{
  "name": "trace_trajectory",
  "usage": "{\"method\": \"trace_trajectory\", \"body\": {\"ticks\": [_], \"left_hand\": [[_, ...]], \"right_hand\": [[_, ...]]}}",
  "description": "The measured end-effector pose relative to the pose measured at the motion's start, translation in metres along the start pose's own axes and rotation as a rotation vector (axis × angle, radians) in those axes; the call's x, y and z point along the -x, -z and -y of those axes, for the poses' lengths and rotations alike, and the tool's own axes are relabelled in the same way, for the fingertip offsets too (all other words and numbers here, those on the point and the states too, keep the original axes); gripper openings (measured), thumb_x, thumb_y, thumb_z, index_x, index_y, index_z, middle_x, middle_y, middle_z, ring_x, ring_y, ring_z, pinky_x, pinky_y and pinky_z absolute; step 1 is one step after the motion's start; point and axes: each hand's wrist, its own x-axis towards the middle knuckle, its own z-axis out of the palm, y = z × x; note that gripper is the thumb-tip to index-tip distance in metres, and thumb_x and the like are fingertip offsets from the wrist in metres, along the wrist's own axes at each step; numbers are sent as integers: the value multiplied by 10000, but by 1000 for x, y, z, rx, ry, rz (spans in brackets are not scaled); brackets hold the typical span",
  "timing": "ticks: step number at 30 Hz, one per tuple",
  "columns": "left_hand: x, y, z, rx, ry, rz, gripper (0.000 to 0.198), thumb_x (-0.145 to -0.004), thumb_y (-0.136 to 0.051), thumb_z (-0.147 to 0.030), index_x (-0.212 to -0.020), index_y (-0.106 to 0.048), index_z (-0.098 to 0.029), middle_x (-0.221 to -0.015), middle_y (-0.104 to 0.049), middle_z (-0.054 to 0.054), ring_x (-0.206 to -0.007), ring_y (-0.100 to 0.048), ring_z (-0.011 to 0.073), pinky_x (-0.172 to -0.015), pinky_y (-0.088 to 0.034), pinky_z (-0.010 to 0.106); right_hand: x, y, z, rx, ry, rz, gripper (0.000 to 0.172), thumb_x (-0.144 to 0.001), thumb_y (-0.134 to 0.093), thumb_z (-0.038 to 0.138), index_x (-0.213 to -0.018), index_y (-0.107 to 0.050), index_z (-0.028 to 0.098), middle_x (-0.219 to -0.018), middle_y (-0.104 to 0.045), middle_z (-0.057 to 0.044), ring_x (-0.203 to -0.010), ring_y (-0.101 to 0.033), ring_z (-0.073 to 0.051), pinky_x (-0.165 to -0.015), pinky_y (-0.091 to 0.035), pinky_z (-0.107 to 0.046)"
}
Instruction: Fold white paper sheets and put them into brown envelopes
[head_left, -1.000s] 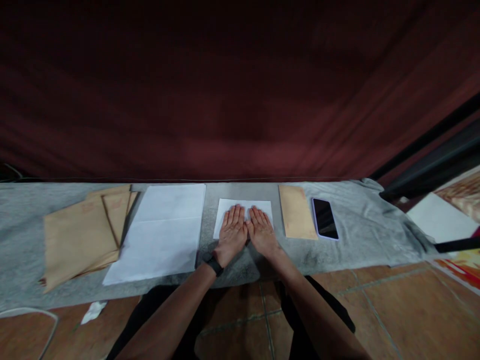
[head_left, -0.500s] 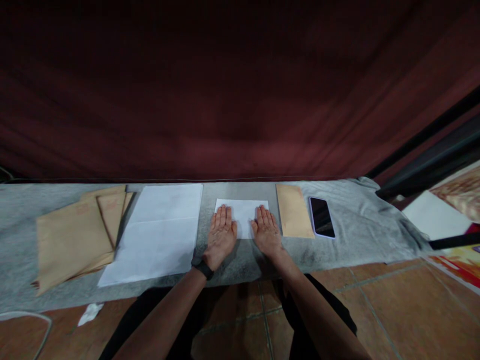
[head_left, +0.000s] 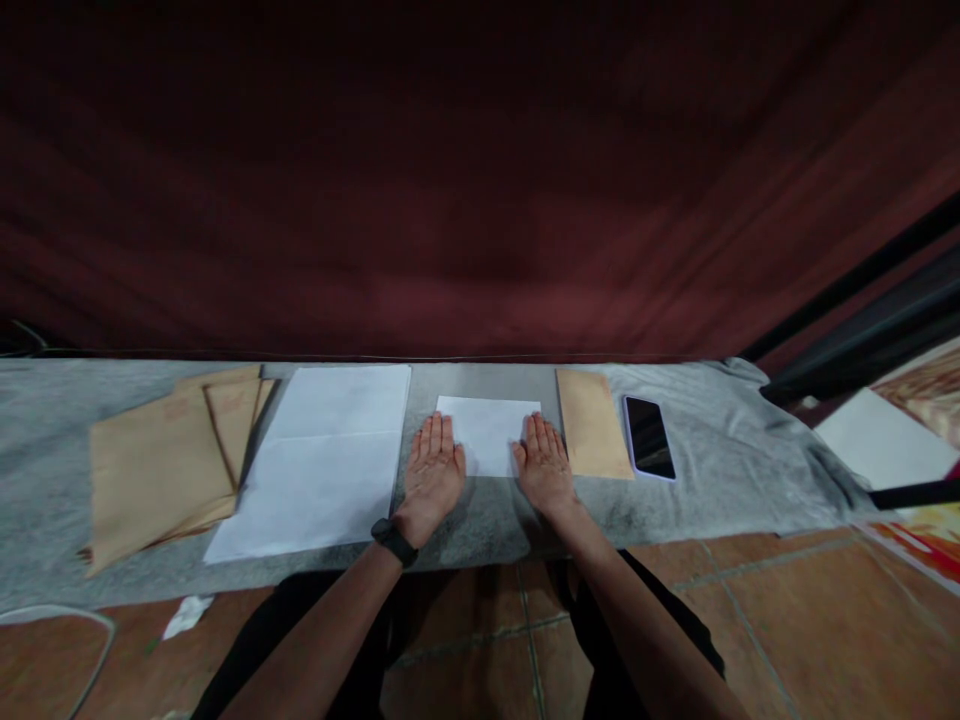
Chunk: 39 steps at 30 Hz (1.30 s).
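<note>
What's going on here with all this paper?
Someone's left hand and right hand lie flat at opposite ends of a small white sheet on a grey cloth. Larger white paper lies to the left, with brown envelopes beyond. A single brown envelope and a phone lie to the right.

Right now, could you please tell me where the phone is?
In the head view, the phone lies just right of the brown envelope beside the right hand.

Dark red curtain (head_left: 480, 230) (dim toward the top), grey cloth-covered surface (head_left: 735, 460), terracotta tile floor (head_left: 810, 600)
</note>
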Motion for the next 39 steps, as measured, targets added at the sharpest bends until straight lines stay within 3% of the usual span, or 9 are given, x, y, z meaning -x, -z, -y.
{"method": "trace_trajectory", "body": {"ticks": [4, 10, 18, 39], "left_hand": [[-1, 9, -14, 23, -94, -6, 588, -973, -313, -230, -1517, -330, -8, -1595, -321, 195, -1517, -216, 274, -1242, -205, 495], [14, 7, -36, 53, -271, 90, 580, -965, -285, -181, -1531, -315, -57, -1609, -323, 148, -1526, -185, 249, -1243, -207, 477], [24, 3, -25, 46, -173, 52, 574, -991, -318, -259, -1514, -321, -24, -1599, -306, 211, -1517, -204, 281, -1223, -254, 475], [25, 5, -2, 29, -76, 20, 581, -974, -340, -266, -1501, -362, -22, -1575, -351, 209, -1490, -290, 294, -1206, -296, 491]], "right_hand": [[-1, 9, 12, -37, 34, 26, 564, -1052, -297, 335, -1545, -310, 61, -1588, -337, -185, -1478, -320, -281, -1189, -290, -497], [8, 13, 31, -124, 181, 124, 539, -1062, -252, 343, -1534, -353, 103, -1598, -350, -116, -1495, -289, -218, -1216, -264, -425], [20, 10, 20, -81, 149, 95, 562, -1051, -322, 363, -1541, -329, 88, -1587, -363, -154, -1482, -313, -254, -1197, -277, -457], [30, 11, 4, -7, 116, 48, 580, -1031, -352, 333, -1537, -319, 50, -1572, -374, -201, -1458, -345, -298, -1170, -316, -483]]}}
